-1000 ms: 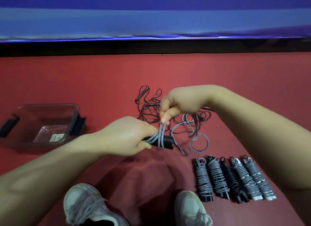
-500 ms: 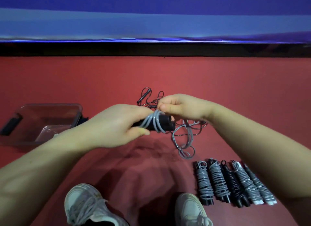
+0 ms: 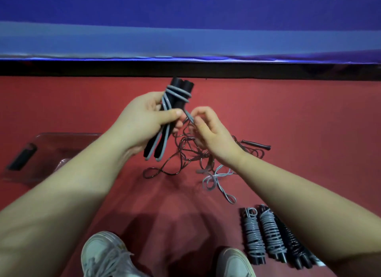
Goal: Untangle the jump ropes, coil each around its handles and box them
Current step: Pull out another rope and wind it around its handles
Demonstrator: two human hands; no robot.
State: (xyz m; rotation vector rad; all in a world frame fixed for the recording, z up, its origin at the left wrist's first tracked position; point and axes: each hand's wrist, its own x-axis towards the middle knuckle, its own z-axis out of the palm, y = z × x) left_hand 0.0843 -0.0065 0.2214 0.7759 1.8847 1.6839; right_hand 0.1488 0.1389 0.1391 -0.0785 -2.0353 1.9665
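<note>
Over the red floor point(image 3: 299, 116), the person's left hand point(image 3: 142, 122) is holding a pair of black cylindrical jump-rope handles point(image 3: 181, 86) upright, its grip wrapped round them, with a few turns of grey plastic rope point(image 3: 177, 93) circling their upper ends. The right hand point(image 3: 210, 132) is pinching the free stretch of that grey rope just beside the left thumb, its grip narrow on the strand, above a tangle of thin dark ropes point(image 3: 181, 151) lying on the floor. A clear plastic box point(image 3: 61, 135) is sitting to the left, and a row of rope-wound bundles point(image 3: 252, 235) is lying by the right forearm.
</note>
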